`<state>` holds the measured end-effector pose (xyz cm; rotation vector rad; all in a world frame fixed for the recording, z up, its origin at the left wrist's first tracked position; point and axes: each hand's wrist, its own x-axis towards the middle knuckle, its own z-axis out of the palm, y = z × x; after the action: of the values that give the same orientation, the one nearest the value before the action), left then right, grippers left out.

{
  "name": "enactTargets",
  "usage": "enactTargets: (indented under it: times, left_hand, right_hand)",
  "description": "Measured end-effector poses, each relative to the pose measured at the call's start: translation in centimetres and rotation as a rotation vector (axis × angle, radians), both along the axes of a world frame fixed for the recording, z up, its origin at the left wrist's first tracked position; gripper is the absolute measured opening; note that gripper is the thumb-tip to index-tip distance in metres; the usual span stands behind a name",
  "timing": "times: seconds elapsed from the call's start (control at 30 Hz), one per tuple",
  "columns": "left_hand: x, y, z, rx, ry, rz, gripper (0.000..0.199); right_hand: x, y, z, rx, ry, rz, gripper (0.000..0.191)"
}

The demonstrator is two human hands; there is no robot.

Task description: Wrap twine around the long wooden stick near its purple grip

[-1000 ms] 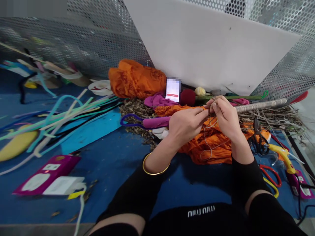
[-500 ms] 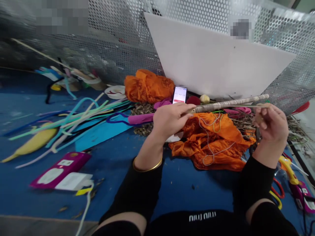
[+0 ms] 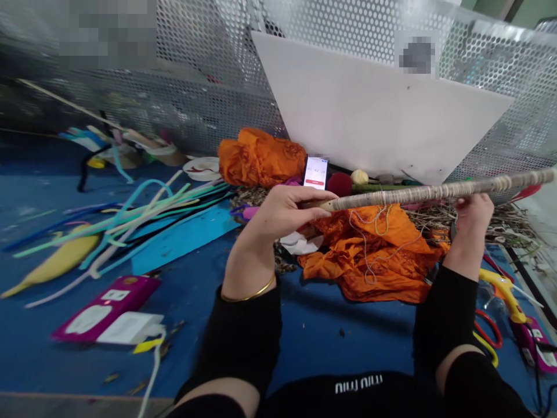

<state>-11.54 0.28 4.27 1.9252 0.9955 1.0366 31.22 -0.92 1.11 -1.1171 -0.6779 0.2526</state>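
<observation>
A long, pale stick (image 3: 418, 194) wound with bands of twine slants up to the right across my view. Its near end is pinched between the thumb and fingers of my left hand (image 3: 282, 217). My right hand (image 3: 474, 220) is closed just under the stick, farther along; the stick partly covers its fingertips, so what they hold is hidden. Loose thin string (image 3: 368, 249) loops down from below the stick over a crumpled orange cloth (image 3: 378, 273) on the blue table (image 3: 313, 337).
A lit phone (image 3: 315, 172) leans by an orange cloth bundle (image 3: 261, 157) and a white board (image 3: 374, 104). Left lie pipe cleaners (image 3: 126, 215), a yellow banana-shaped object (image 3: 65, 255) and a purple power strip (image 3: 108, 307). Right are dry twigs (image 3: 513, 229), scissors (image 3: 489, 328) and a yellow glue gun (image 3: 505, 290).
The stick's far end has swung right and nearer to me. My right hand, which held a taut string out to the right, has moved left and under the stick.
</observation>
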Motion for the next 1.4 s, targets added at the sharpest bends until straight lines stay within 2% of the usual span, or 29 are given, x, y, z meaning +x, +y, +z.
enactTargets:
  times: [0.07, 0.13, 0.2, 0.23, 0.33, 0.43, 0.5, 0.57, 0.67, 0.7, 0.77, 0.83, 0.87, 0.97, 1.03, 1.13, 1.2, 1.4]
  left_hand:
    - [0.7, -0.1, -0.1, -0.015, -0.054, 0.031, 0.037]
    - [1.6, -0.3, -0.2, -0.013, -0.098, 0.064, 0.039]
    - [2.5, -0.5, -0.3, -0.023, -0.143, 0.075, 0.04]
    - [3.0, -0.6, -0.5, -0.036, -0.172, 0.072, 0.04]
    - [4.2, -0.9, -0.7, -0.093, -0.273, 0.029, 0.04]
    - [4.7, -1.0, -0.9, -0.146, -0.36, -0.033, 0.041]
    - [4.8, -0.9, -0.8, -0.167, -0.409, -0.041, 0.041]
    - [4.7, -0.8, -0.8, -0.188, -0.452, -0.024, 0.042]
    - [4.7, -0.7, -0.8, -0.21, -0.5, -0.021, 0.045]
    - [4.8, -0.7, -0.8, -0.214, -0.503, -0.03, 0.046]
    - [5.1, -0.6, -1.0, -0.221, -0.49, -0.045, 0.048]
    - [5.4, -0.5, -1.3, -0.229, -0.467, -0.054, 0.051]
    - [5.6, -0.4, -1.5, -0.232, -0.458, -0.061, 0.051]
    - [6.2, -0.1, -2.2, -0.226, -0.447, -0.075, 0.05]
    - [6.5, 0.0, -2.5, -0.219, -0.43, -0.061, 0.045]
    - [6.9, -0.2, -2.8, -0.182, -0.357, -0.011, 0.034]
    - [7.1, -0.5, -2.7, -0.141, -0.31, 0.023, 0.028]
    - [7.2, -1.2, -2.5, -0.084, -0.207, 0.083, 0.028]
  right_hand:
    - [-1.6, 0.0, 0.1, -0.151, -0.158, -0.115, 0.023]
    - [-3.6, -0.6, 0.9, -0.29, -0.432, -0.243, 0.02]
    - [-6.2, -1.2, 1.7, -0.319, -0.71, -0.231, 0.026]
    - [-7.8, -1.4, 2.0, -0.271, -0.796, -0.137, 0.027]
    - [-13.1, -1.7, 1.9, -0.078, -0.819, 0.326, 0.029]
    - [-17.4, -1.9, 0.9, -0.088, -0.727, 0.725, 0.034]
    - [-18.9, -2.4, 0.7, -0.162, -0.728, 0.829, 0.028]
    - [-19.3, -3.2, 1.0, -0.185, -0.78, 0.759, 0.027]
    - [-19.4, -4.3, 1.5, 0.034, -0.8, 0.602, 0.03]
    - [-19.6, -4.4, 1.5, 0.14, -0.768, 0.606, 0.028]
    - [-20.3, -4.3, 1.1, 0.311, -0.654, 0.719, 0.03]
    - [-21.2, -3.8, 0.5, 0.39, -0.5, 0.837, 0.037]
    - [-21.6, -3.5, 0.2, 0.402, -0.429, 0.853, 0.041]
    - [-22.5, -3.3, -0.1, 0.356, -0.252, 0.747, 0.05]
    - [-22.6, -3.7, 0.1, 0.265, -0.178, 0.653, 0.05]
    - [-22.5, -5.1, 0.6, 0.083, -0.205, 0.564, 0.049]
    - [-22.6, -6.0, 0.7, 0.02, -0.264, 0.539, 0.049]
    - [-23.2, -6.8, 0.7, 0.092, -0.383, 0.575, 0.04]
